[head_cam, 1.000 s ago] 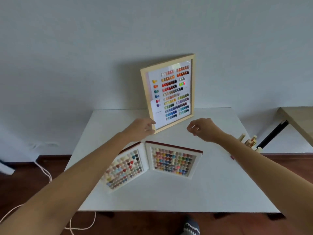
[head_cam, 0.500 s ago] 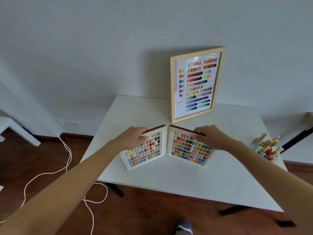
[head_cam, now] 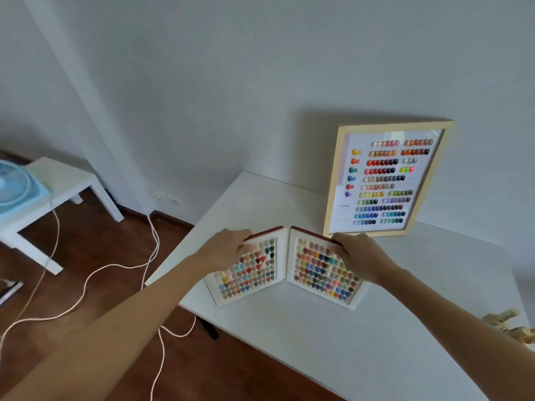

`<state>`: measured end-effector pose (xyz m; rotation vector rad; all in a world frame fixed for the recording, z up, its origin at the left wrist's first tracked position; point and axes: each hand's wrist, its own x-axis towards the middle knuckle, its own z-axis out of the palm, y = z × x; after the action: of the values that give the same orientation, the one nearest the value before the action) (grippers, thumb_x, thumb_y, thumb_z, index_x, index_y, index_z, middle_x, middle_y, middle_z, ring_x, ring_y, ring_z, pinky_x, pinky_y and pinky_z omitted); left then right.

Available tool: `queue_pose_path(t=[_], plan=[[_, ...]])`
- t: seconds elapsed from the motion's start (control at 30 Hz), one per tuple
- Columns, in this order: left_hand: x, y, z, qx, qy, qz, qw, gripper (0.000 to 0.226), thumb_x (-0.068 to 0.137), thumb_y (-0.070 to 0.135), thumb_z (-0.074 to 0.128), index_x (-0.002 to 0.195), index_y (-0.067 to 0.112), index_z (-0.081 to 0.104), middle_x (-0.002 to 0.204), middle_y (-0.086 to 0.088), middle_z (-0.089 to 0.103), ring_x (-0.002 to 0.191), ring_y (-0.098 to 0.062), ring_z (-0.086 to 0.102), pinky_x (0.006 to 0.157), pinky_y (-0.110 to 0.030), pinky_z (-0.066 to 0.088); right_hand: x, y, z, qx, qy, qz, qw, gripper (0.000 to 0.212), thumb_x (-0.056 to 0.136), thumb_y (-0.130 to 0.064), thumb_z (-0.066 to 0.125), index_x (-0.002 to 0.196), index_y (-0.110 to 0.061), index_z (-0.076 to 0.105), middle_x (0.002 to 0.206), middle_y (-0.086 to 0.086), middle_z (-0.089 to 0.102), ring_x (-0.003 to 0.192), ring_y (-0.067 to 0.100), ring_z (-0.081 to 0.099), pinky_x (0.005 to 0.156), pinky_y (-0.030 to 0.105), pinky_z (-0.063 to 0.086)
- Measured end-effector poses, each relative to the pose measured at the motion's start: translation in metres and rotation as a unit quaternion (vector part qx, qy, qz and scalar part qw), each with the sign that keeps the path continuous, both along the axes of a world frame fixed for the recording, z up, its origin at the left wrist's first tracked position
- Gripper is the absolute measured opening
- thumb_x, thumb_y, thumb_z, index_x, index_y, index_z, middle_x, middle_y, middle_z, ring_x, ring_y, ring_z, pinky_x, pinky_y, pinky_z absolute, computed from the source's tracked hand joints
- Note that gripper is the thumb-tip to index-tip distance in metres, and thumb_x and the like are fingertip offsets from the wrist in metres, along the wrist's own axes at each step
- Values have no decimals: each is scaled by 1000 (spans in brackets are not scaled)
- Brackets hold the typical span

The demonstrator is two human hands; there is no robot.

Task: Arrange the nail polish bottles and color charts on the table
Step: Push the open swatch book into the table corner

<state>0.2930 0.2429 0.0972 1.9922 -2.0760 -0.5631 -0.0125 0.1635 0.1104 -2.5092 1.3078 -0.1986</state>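
Note:
An open folding color chart book (head_cam: pixel 285 270) with a red-brown cover stands in a V on the white table (head_cam: pixel 333 342), showing two panels of colored nail tips. My left hand (head_cam: pixel 228 250) grips the top edge of its left panel. My right hand (head_cam: pixel 357 253) grips the top edge of the right panel. Behind it a wood-framed color chart (head_cam: pixel 388 180) leans upright against the wall. Several nail polish bottles (head_cam: pixel 512 325) with wooden caps lie at the table's right edge, partly cut off.
A low white side table (head_cam: pixel 63 180) with a light blue fan (head_cam: pixel 14 183) stands at the left. A pale cable (head_cam: pixel 115 270) loops across the wooden floor beside the table's left edge. The white wall is close behind the table.
Both hands came down from near the framed chart onto the folding chart's top edges and now grip them. The view has swung left, bringing the side table and fan into sight.

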Motion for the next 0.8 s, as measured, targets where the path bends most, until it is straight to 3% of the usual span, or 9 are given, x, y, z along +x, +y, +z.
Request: queue_pose_path(t=[0.07, 0.2, 0.4, 0.53, 0.67, 0.8], plan=[[10, 1, 3, -11, 6, 26, 1000, 23, 97, 32, 48, 115, 20, 55, 106, 0, 70, 86, -18, 68, 82, -38, 58, 15, -12, 4, 7, -8, 18, 1000, 24, 98, -32, 43, 105, -15, 59, 87, 2, 70, 69, 19, 68, 65, 30, 59], [38, 1, 11, -21, 5, 81, 997, 24, 96, 32, 48, 114, 18, 55, 106, -1, 71, 87, -19, 69, 81, -35, 58, 59, -37, 8, 12, -23, 50, 998, 21, 98, -32, 43, 103, -17, 57, 86, -4, 67, 66, 15, 65, 60, 21, 53], [86, -20, 17, -27, -20, 140, 990, 20, 97, 32, 46, 106, 16, 52, 98, -2, 70, 80, -20, 68, 78, -40, 59, 132, -72, 10, 10, -45, 77, 996, 22, 99, -31, 44, 106, -16, 59, 94, 1, 71, 69, 15, 65, 70, 30, 57], [113, -44, 15, -29, -38, 167, 985, 18, 98, 31, 43, 100, 15, 50, 95, 0, 69, 75, -19, 68, 72, -34, 59, 173, -96, 13, 18, -29, 70, 997, 23, 99, -29, 43, 111, -15, 57, 97, 4, 70, 75, 20, 66, 75, 36, 58], [136, -72, 14, -32, -28, 199, 979, 17, 99, 29, 42, 97, 13, 50, 92, -5, 69, 76, -23, 68, 74, -40, 59, 210, -123, 19, 6, -17, 64, 998, 22, 100, -26, 41, 109, -13, 57, 78, -2, 60, 58, 12, 56, 54, 24, 43], [156, -97, 11, -35, -26, 221, 974, 16, 98, 28, 42, 94, 14, 49, 92, -6, 68, 76, -23, 67, 72, -39, 59, 241, -144, 20, 12, -18, 52, 998, 22, 100, -24, 41, 110, -12, 56, 79, -2, 58, 61, 15, 55, 54, 23, 39]])
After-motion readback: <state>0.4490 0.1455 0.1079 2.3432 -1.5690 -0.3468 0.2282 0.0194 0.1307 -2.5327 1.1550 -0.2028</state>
